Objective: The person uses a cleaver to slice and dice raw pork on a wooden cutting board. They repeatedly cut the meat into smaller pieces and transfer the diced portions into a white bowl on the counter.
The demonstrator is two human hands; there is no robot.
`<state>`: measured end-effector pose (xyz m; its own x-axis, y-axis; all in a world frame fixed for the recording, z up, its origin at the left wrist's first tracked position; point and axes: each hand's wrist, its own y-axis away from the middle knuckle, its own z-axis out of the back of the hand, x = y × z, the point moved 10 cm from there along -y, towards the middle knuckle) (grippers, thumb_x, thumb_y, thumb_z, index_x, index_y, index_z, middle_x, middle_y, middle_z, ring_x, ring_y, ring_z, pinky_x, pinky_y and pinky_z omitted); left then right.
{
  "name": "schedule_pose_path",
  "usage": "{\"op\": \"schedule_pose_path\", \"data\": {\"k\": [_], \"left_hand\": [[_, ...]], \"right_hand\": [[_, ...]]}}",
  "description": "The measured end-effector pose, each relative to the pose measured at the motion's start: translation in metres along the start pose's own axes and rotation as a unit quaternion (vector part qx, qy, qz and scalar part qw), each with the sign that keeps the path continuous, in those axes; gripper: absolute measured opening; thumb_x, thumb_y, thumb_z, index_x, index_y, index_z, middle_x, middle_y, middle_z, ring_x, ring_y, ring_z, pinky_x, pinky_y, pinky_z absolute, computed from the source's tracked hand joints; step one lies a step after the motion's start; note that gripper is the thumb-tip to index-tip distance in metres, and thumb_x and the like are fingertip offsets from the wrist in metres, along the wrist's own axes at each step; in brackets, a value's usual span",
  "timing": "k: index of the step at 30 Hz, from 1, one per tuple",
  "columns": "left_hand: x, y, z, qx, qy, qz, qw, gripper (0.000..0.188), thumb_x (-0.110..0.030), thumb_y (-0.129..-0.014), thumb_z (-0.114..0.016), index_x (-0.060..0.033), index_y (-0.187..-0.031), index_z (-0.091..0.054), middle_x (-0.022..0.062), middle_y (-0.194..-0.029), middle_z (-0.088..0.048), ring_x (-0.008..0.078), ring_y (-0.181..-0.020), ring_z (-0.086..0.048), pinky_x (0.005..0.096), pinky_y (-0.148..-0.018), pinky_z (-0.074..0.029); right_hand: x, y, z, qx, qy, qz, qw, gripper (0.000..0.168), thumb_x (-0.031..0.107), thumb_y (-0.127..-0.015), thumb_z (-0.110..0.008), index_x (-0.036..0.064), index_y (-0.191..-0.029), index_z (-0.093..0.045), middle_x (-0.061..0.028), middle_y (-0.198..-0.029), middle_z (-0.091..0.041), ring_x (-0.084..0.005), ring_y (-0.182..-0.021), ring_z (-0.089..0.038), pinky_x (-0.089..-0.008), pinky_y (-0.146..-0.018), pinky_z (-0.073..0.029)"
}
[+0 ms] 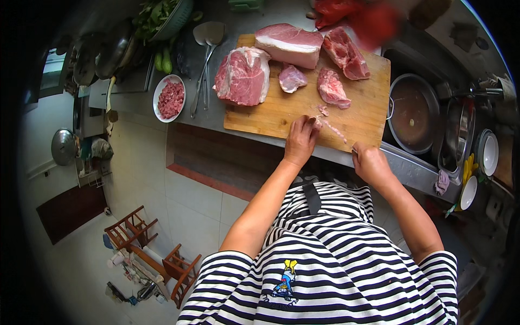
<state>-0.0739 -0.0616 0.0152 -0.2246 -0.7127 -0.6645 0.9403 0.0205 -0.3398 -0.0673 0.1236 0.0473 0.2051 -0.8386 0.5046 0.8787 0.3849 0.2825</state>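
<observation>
My left hand (301,138) presses a small piece of raw meat (317,123) near the front edge of the wooden cutting board (260,118). Just right of it, my right hand (369,162) is closed around the handle of what looks like a knife (355,150). Its blade is hard to make out; a thin line of pale meat bits (336,133) runs between the hands. Small scraps (323,109) lie beyond my left fingers. Farther back on the board rest a large raw meat block (243,77), a fat-edged slab (290,44) and several smaller chunks (334,88).
A white bowl of minced meat (170,99) stands left of the board, beside metal spatulas (206,48). Green vegetables (163,61) and a colander (174,20) lie farther back. To the right, a sink holds a metal basin (414,113). Red plastic bags (345,14) sit behind the board.
</observation>
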Motion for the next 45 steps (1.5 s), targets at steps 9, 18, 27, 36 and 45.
{"op": "schedule_pose_path", "data": {"k": [9, 18, 27, 36, 45], "left_hand": [[-0.002, 0.003, 0.0, 0.012, -0.01, -0.009, 1.0, 0.022, -0.005, -0.075, -0.071, -0.0055, -0.095, -0.063, 0.0117, -0.107, -0.062, 0.0344, -0.099, -0.058, 0.0423, -0.082, -0.05], [0.004, 0.009, -0.017, 0.094, -0.059, -0.025, 0.993, 0.024, -0.003, -0.075, -0.065, -0.0058, -0.099, -0.065, 0.0131, -0.101, -0.06, 0.0352, -0.098, -0.056, 0.0432, -0.082, -0.051], [-0.002, -0.027, -0.012, 0.006, -0.055, -0.033, 0.998, 0.02, -0.003, -0.081, -0.062, -0.0039, -0.101, -0.064, 0.0136, -0.109, -0.061, 0.0347, -0.104, -0.055, 0.043, -0.086, -0.049], [0.006, -0.017, -0.008, -0.026, 0.006, 0.005, 1.0, 0.031, -0.007, -0.081, -0.068, -0.0016, -0.111, -0.06, 0.015, -0.108, -0.062, 0.0349, -0.099, -0.058, 0.0432, -0.086, -0.048], [0.007, -0.018, -0.011, 0.018, -0.049, -0.006, 0.999, 0.023, -0.01, -0.08, -0.068, -0.006, -0.103, -0.066, 0.0084, -0.106, -0.063, 0.0301, -0.098, -0.059, 0.0398, -0.083, -0.05]], "right_hand": [[0.004, 0.009, -0.006, 0.073, 0.036, -0.026, 0.996, 0.006, 0.005, -0.082, -0.056, -0.001, -0.084, -0.055, -0.0251, -0.071, -0.063, -0.0452, -0.068, -0.063, -0.053, -0.063, -0.051], [0.031, -0.067, -0.053, -0.017, 0.005, 0.043, 0.999, 0.007, 0.005, -0.081, -0.055, -0.001, -0.083, -0.058, -0.0276, -0.071, -0.064, -0.0447, -0.067, -0.064, -0.0526, -0.063, -0.052], [-0.022, -0.016, 0.001, -0.016, -0.002, -0.044, 0.999, 0.008, 0.01, -0.085, -0.058, 0.001, -0.084, -0.058, -0.026, -0.07, -0.062, -0.0447, -0.069, -0.063, -0.0536, -0.063, -0.05], [-0.004, -0.002, 0.009, -0.02, -0.019, -0.02, 0.999, 0.009, 0.01, -0.087, -0.059, 0.001, -0.084, -0.058, -0.0259, -0.067, -0.06, -0.0458, -0.065, -0.061, -0.0533, -0.06, -0.049], [-0.008, 0.003, -0.002, 0.034, 0.015, -0.034, 0.999, 0.007, 0.007, -0.084, -0.056, 0.0, -0.084, -0.055, -0.0261, -0.067, -0.062, -0.0455, -0.066, -0.063, -0.0538, -0.062, -0.051]]}}
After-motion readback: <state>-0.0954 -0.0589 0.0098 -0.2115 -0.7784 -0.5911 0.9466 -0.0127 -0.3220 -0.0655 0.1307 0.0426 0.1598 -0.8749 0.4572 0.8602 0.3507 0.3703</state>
